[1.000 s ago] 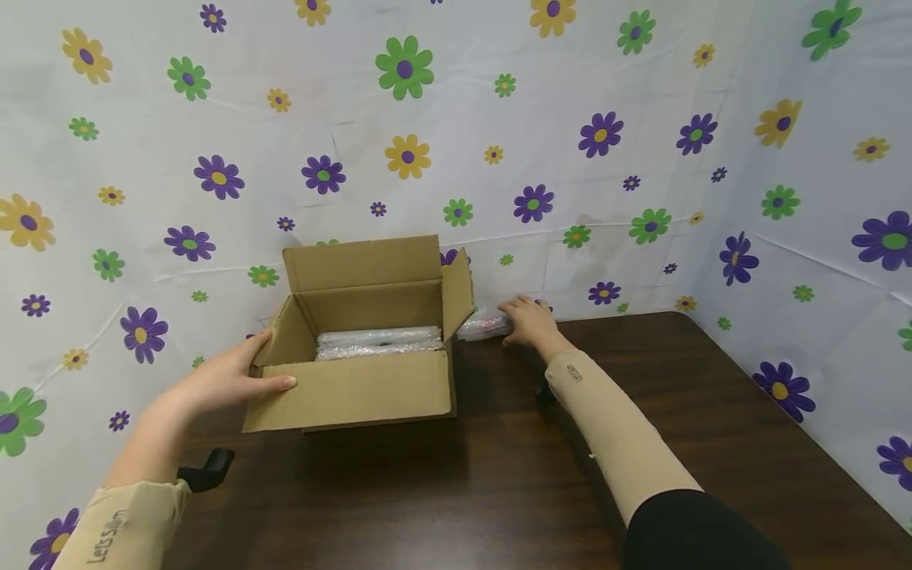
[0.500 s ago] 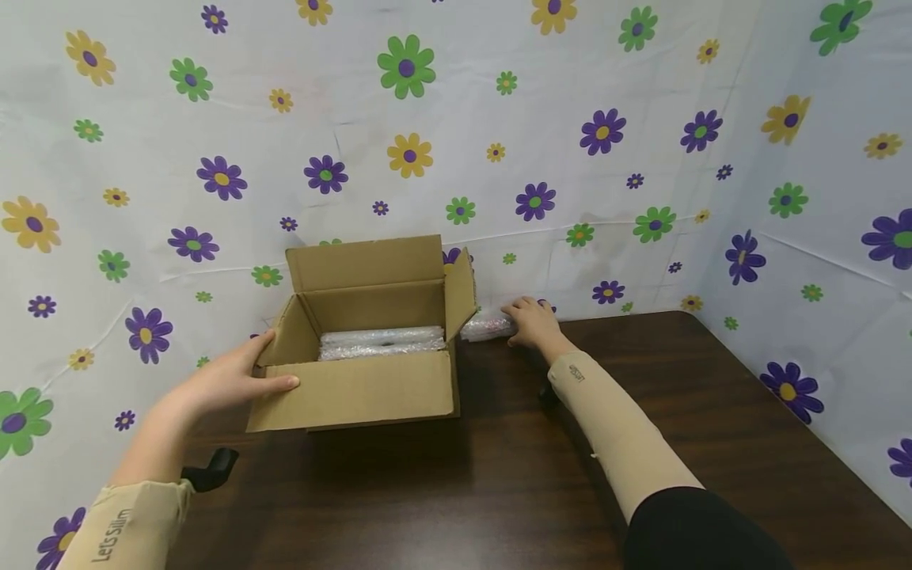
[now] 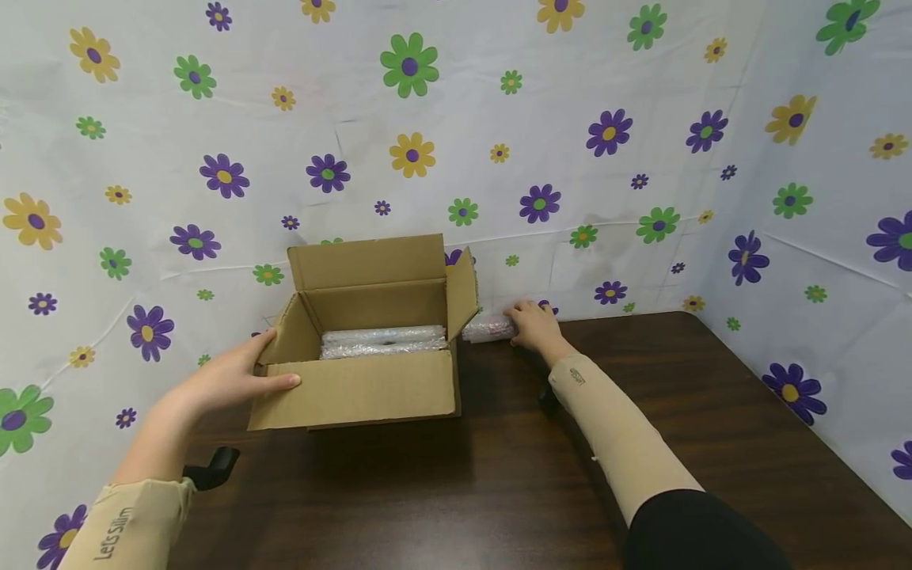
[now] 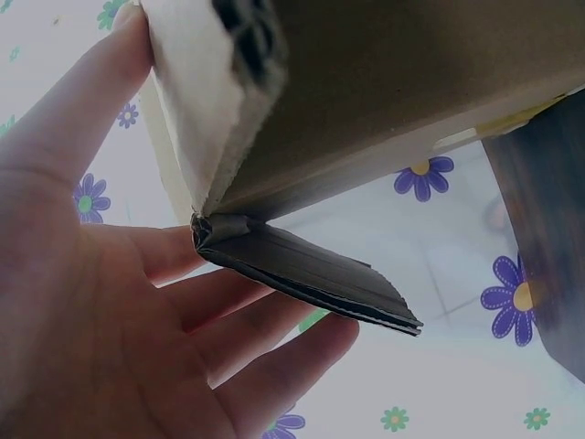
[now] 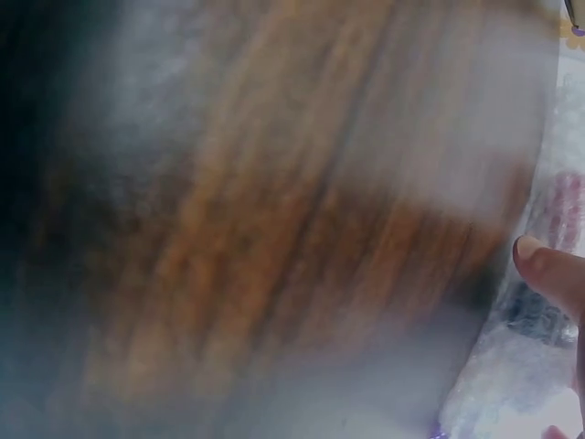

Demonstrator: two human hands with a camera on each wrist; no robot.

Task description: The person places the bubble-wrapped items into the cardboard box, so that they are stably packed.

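Note:
An open cardboard box [image 3: 356, 393] stands toward the back of the table, its flaps spread. My left hand [image 3: 221, 383] grips its left front corner, thumb on the front flap and fingers behind the side flap [image 4: 311, 274]. Inside the box lie bubble-wrapped packages [image 3: 385, 342]. To the right of the box, against the wall, is another bubble-wrapped package [image 3: 488, 328]. My right hand [image 3: 537, 328] holds the right end of it, fingers bent over the top. In the right wrist view the thumb [image 5: 548, 270] presses on the wrap; the other fingers are mostly out of frame.
A dark wooden table [image 3: 499, 491] extends in front and to the right. Behind it hangs a white flowered sheet [image 3: 470, 119], with another part of it along the right side. A black wrist mount [image 3: 214, 469] sits by the left forearm.
The view has shifted very slightly. Both hands stay on the box and the package, with the right hand's fingers bending a little more over the package.

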